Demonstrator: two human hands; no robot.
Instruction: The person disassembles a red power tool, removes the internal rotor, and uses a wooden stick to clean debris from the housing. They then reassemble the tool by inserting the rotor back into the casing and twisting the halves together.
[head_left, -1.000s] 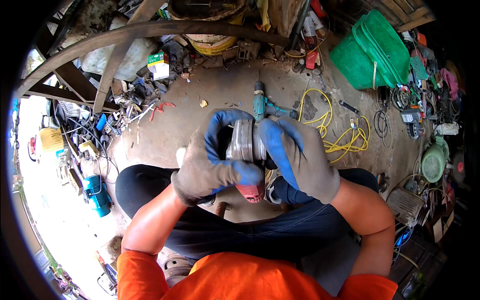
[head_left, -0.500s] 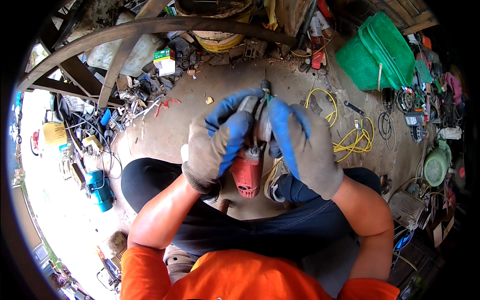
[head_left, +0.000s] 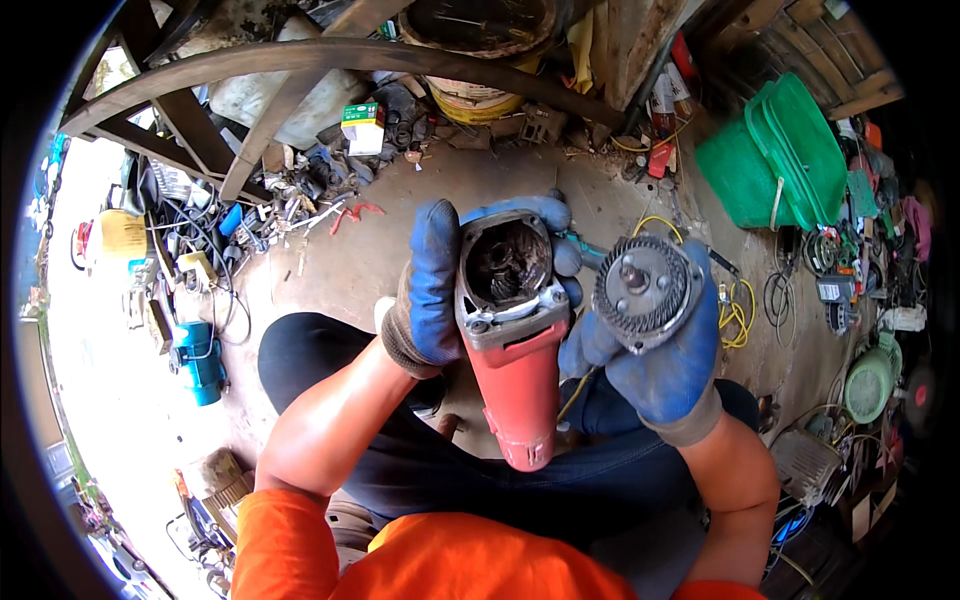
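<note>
My left hand [head_left: 436, 285], in a blue-and-grey work glove, is wrapped round the head of a red angle grinder [head_left: 517, 385]. Its metal gear housing [head_left: 507, 262] faces up, uncovered, with dark grease and a small gear inside. To the right, apart from the grinder, my right hand [head_left: 665, 378] grips a round gear assembly [head_left: 640, 285], toothed ring and centre shaft upward. A thin teal-coloured tool [head_left: 585, 247] shows between the two hands; which fingers hold it I cannot tell. The grinder's rear end hangs over my lap.
Green plastic bins [head_left: 770, 150] stand at the far right, near a coiled yellow cable [head_left: 738, 315]. A curved wooden piece [head_left: 330, 55] spans the far side before a bucket [head_left: 480, 95]. Red-handled pliers [head_left: 357, 214] lie far left; a blue motor [head_left: 197, 362] sits left, a green motor [head_left: 870, 385] right.
The gear assembly has come off the grinder head and moved right in my right hand. My left hand has turned the grinder so its open housing faces up.
</note>
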